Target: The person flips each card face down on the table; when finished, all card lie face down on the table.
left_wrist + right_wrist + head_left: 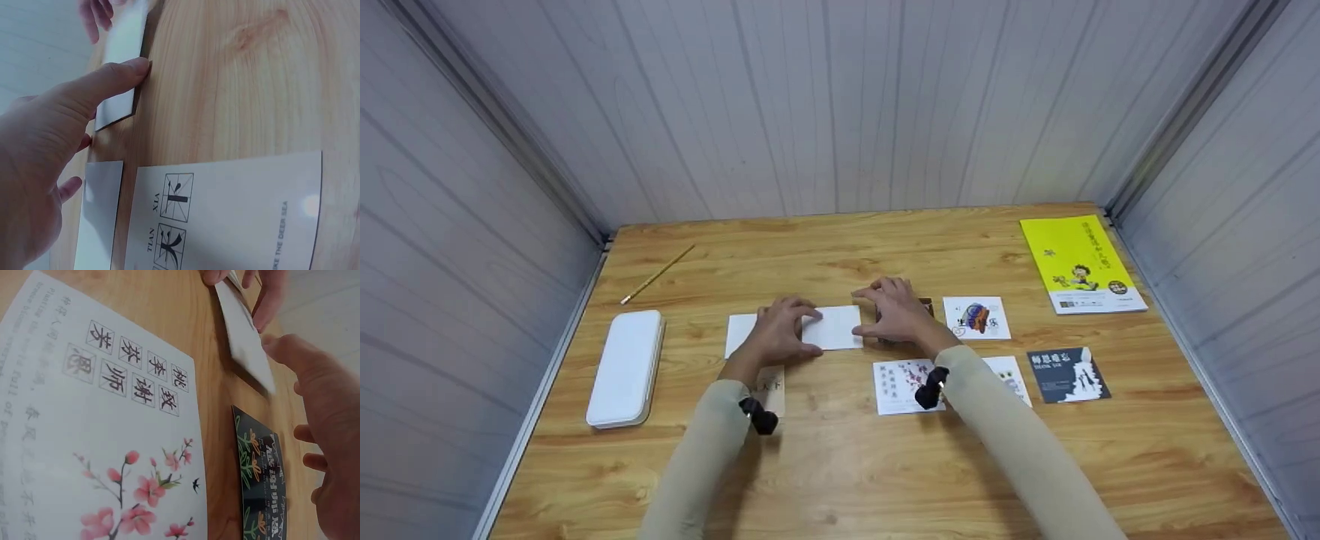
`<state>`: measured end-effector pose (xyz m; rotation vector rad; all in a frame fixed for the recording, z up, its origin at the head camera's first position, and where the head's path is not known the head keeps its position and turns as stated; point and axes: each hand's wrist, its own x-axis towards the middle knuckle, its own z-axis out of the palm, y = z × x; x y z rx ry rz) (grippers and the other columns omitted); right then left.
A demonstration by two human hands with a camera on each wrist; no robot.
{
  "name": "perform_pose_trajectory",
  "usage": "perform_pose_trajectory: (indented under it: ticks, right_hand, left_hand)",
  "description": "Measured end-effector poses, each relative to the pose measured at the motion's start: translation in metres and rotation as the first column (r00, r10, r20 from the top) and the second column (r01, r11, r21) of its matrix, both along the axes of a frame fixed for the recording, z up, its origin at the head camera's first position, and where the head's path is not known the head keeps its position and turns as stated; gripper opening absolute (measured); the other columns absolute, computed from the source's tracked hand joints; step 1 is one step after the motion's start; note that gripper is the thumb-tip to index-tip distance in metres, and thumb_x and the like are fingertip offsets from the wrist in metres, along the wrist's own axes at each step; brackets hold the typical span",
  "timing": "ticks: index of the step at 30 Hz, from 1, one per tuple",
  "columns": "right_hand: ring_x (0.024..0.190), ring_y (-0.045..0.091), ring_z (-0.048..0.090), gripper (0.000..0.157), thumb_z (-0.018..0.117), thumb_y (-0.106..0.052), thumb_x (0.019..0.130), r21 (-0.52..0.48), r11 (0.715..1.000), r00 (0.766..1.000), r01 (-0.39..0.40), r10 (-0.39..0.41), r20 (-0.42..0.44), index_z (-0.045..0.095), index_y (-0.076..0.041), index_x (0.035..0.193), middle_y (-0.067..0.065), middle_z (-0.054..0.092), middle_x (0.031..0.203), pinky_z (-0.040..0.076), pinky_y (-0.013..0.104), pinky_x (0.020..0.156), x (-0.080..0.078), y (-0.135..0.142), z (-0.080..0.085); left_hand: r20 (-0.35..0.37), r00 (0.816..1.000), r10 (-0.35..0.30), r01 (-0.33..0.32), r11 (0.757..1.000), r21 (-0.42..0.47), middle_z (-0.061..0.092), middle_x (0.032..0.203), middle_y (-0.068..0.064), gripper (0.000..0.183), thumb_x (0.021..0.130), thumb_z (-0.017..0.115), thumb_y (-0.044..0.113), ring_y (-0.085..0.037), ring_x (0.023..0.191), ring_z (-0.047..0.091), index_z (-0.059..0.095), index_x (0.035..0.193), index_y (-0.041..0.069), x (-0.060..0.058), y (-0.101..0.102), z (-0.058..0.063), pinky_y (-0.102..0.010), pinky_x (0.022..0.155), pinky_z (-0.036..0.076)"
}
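A blank white card (836, 328) lies between the two hands at the middle of the table. My left hand (780, 330) holds it by its long edges, the thumb (126, 73) along the near edge. My right hand (900, 311) is at the card's right end with fingers spread, its thumb (281, 349) at the card's edge. Under that hand is a dark card (261, 478) with light lettering, partly hidden. Another white card (739, 334) is beside the left hand. Below the left wrist rests a beige card (253, 214) printed with characters.
Nearer me are a blossom card (140, 439), a card partly under the right sleeve (1009, 375) and a grey-blue card (1069, 375). A colourful card (976, 318) and yellow booklet (1080, 262) are at right. On the left are a white case (624, 367) and a pencil (658, 274).
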<state>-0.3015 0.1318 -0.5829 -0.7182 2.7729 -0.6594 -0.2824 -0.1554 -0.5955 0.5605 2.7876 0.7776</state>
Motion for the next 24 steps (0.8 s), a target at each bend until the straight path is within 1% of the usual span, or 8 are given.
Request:
perform_pose_trajectory:
  ticks: [4, 8, 13, 19, 24]
  right_hand:
    - [0.162, 0.044, 0.037, 0.068, 0.084, -0.052, 0.099, 0.019, 1.0, 1.0, -0.003, 0.003, 0.005, 0.065, -0.025, 0.158, 0.017, 0.052, 0.163, 0.018, 0.069, 0.14, 0.003, -0.004, -0.003]
    - [0.164, 0.045, 0.035, 0.06, 0.086, -0.051, 0.098, 0.041, 0.999, 1.0, -0.008, 0.008, 0.0, 0.071, -0.025, 0.15, 0.017, 0.052, 0.164, 0.011, 0.069, 0.142, 0.004, -0.006, -0.006]
    - [0.164, 0.045, 0.034, 0.061, 0.087, -0.049, 0.097, 0.05, 0.999, 1.0, -0.021, 0.021, 0.004, 0.072, -0.024, 0.15, 0.019, 0.05, 0.166, 0.012, 0.068, 0.142, 0.005, -0.01, -0.007]
    - [0.16, 0.047, 0.038, 0.061, 0.087, -0.048, 0.096, 0.046, 0.998, 0.999, -0.035, 0.036, -0.024, 0.073, -0.022, 0.15, 0.023, 0.052, 0.164, 0.016, 0.071, 0.139, 0.005, -0.014, -0.008]
    - [0.16, 0.047, 0.038, 0.061, 0.086, -0.047, 0.097, 0.044, 0.998, 0.999, -0.042, 0.042, -0.019, 0.072, -0.022, 0.151, 0.023, 0.052, 0.165, 0.017, 0.07, 0.139, 0.006, -0.017, -0.007]
  left_hand:
    - [-0.004, 1.0, -0.007, 0.007, 1.0, -0.005, 0.064, 0.162, -0.007, 0.067, 0.083, 0.101, 0.042, -0.038, 0.158, 0.05, 0.078, 0.141, 0.017, -0.001, -0.004, 0.0, -0.066, 0.121, 0.037]
    - [0.001, 1.0, -0.008, 0.008, 1.0, -0.007, 0.065, 0.161, -0.008, 0.066, 0.084, 0.1, 0.041, -0.038, 0.158, 0.05, 0.078, 0.141, 0.017, -0.002, -0.009, 0.0, -0.065, 0.122, 0.036]
    - [0.005, 1.0, -0.008, 0.008, 1.0, -0.022, 0.065, 0.16, -0.01, 0.062, 0.086, 0.098, 0.039, -0.039, 0.157, 0.05, 0.079, 0.14, 0.014, -0.003, -0.015, 0.002, -0.065, 0.125, 0.035]
    - [-0.005, 1.0, -0.011, 0.011, 0.999, -0.045, 0.064, 0.161, -0.011, 0.064, 0.085, 0.097, 0.04, -0.04, 0.157, 0.049, 0.079, 0.141, 0.013, -0.003, -0.018, 0.001, -0.064, 0.122, 0.036]
    - [-0.001, 1.0, 0.003, -0.003, 0.999, -0.042, 0.064, 0.161, -0.011, 0.063, 0.085, 0.098, 0.039, -0.039, 0.158, 0.049, 0.079, 0.14, 0.013, -0.003, -0.02, 0.001, -0.064, 0.123, 0.036]
